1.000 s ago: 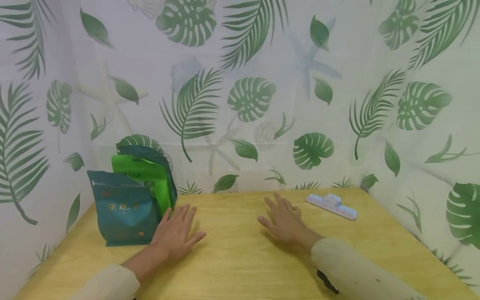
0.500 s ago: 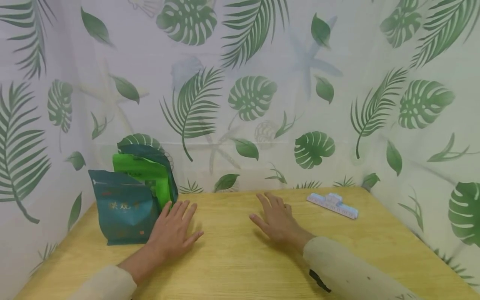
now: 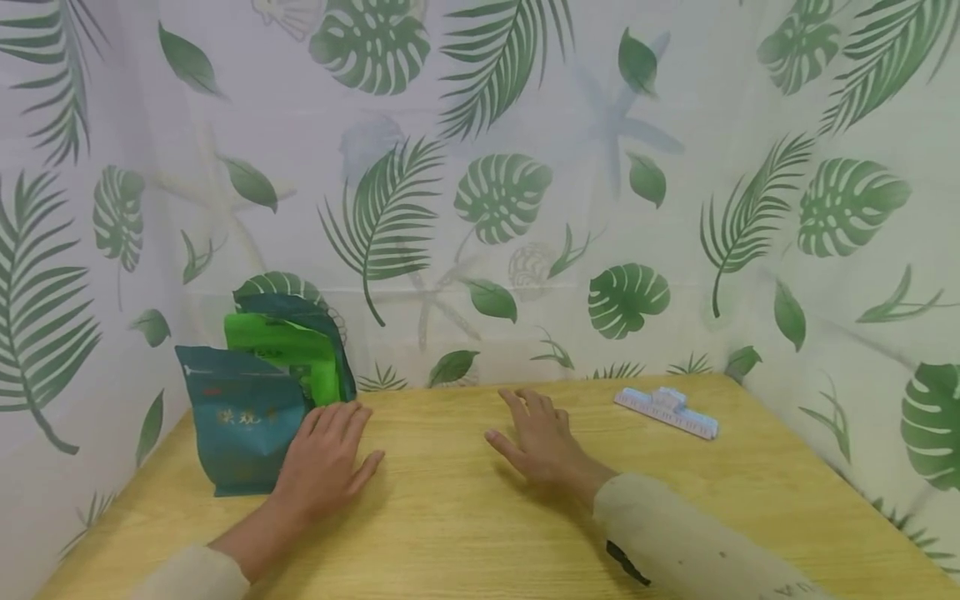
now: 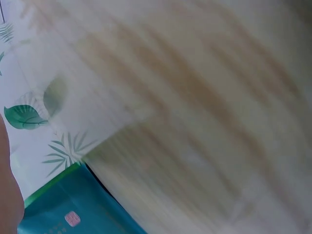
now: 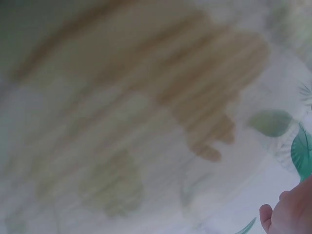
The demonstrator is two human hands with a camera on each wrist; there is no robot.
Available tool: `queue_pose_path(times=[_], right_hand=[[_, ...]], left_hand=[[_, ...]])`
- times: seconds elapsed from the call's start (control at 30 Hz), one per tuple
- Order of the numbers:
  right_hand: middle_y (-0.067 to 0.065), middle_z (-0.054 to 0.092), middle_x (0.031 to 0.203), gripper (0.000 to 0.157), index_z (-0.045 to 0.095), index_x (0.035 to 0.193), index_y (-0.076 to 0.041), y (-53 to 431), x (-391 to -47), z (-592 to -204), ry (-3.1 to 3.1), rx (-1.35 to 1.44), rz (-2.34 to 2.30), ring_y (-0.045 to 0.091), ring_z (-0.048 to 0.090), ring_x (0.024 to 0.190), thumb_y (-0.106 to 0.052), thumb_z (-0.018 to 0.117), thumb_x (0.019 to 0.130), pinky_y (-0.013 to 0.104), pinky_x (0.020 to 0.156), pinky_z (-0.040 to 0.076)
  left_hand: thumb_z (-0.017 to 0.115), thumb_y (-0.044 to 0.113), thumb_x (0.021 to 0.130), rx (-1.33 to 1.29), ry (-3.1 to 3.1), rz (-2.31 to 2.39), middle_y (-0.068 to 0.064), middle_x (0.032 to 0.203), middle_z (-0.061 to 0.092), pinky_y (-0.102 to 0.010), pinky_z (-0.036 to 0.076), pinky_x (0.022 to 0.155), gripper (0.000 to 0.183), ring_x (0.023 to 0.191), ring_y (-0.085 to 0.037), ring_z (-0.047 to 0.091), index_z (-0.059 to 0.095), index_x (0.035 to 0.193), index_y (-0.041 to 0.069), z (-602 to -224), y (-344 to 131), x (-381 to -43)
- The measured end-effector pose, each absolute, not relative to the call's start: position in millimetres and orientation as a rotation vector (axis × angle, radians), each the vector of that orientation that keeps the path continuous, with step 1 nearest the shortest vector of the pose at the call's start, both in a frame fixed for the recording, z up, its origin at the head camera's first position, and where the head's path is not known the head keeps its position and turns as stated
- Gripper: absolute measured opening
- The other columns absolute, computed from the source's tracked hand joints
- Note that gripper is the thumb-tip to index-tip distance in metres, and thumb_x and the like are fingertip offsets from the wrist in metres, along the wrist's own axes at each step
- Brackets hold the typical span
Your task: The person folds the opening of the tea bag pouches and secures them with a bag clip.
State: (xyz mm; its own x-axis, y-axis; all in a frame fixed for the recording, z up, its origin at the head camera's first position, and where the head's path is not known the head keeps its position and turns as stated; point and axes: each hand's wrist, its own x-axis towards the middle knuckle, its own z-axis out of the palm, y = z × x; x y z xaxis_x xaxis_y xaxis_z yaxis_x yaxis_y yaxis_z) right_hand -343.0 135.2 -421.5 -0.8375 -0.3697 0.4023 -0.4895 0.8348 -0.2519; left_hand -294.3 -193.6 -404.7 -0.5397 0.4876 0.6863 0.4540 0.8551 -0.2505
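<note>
In the head view my left hand [image 3: 322, 454] has its fingers extended and overlaps the right side of a dark teal pouch [image 3: 243, 433]. That pouch stands upright at the table's left, with gold lettering on its front. Behind it are a bright green pouch [image 3: 281, 342] and another dark teal pouch [image 3: 337, 333]. My right hand [image 3: 543, 442] is spread over the middle of the table, thumb apart, holding nothing. To its right lies a pale sealing clip [image 3: 666, 412]. The left wrist view catches a teal pouch [image 4: 83, 204] low down; only part of the right hand [image 5: 292, 212] shows in the right wrist view.
The yellow wood-grain table [image 3: 450, 533] meets a leaf-printed cloth backdrop [image 3: 495, 83] at the back and both sides. A black strap [image 3: 626, 562] hangs below the right sleeve. Both wrist views are mostly blurred, pale surface.
Both hands have drifted left, the left one slightly nearer the body and further across the front teal pouch. The right hand has moved away from the clip. Pouches and clip stay put.
</note>
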Motion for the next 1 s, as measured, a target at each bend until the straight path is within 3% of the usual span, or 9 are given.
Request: queue_pose_path(times=[0.13,0.27,0.4,0.8,1.0], right_hand=[[0.013,0.038,0.14,0.068,0.032,0.145,-0.014,125,-339,-417,-2.65,0.664,0.542,0.034,0.035,0.127,-0.056,0.045,0.094,0.059,0.091,0.031],[0.013,0.036,0.141,0.07,0.031,0.146,-0.014,117,-338,-417,-2.656,0.675,0.513,0.034,0.035,0.126,-0.059,0.04,0.094,0.058,0.092,0.029],[0.011,0.036,0.14,0.072,0.029,0.147,-0.015,109,-338,-421,-2.651,0.703,0.449,0.032,0.037,0.125,-0.063,0.034,0.094,0.055,0.092,0.029],[0.008,0.039,0.137,0.071,0.029,0.147,-0.019,87,-334,-418,-2.608,0.791,0.324,0.029,0.041,0.12,-0.065,0.035,0.092,0.048,0.088,0.031],[0.007,0.041,0.135,0.075,0.03,0.146,-0.018,80,-333,-417,-2.592,0.794,0.316,0.028,0.042,0.119,-0.069,0.028,0.091,0.046,0.087,0.032]], left_hand=[[0.045,0.045,0.094,-0.689,-2.137,-0.002,-0.02,0.122,0.053,-0.049,0.033,0.1,0.054,0.114,-0.037,0.046,0.055,0.119,-0.002,-403,-201,-294],[0.035,0.047,0.097,-0.671,-2.108,-0.033,-0.02,0.123,0.05,-0.049,0.031,0.101,0.057,0.114,-0.038,0.044,0.055,0.116,-0.003,-404,-206,-294],[0.038,0.045,0.097,-0.665,-2.103,-0.042,-0.021,0.122,0.05,-0.05,0.031,0.101,0.055,0.114,-0.038,0.044,0.055,0.115,-0.003,-405,-210,-293],[0.04,0.042,0.096,-0.657,-2.077,-0.06,-0.022,0.121,0.05,-0.052,0.031,0.098,0.05,0.113,-0.04,0.045,0.055,0.112,-0.003,-404,-220,-291],[0.04,0.041,0.095,-0.64,-2.069,-0.049,-0.022,0.123,0.049,-0.052,0.031,0.097,0.05,0.113,-0.04,0.044,0.054,0.114,-0.003,-404,-224,-291]])
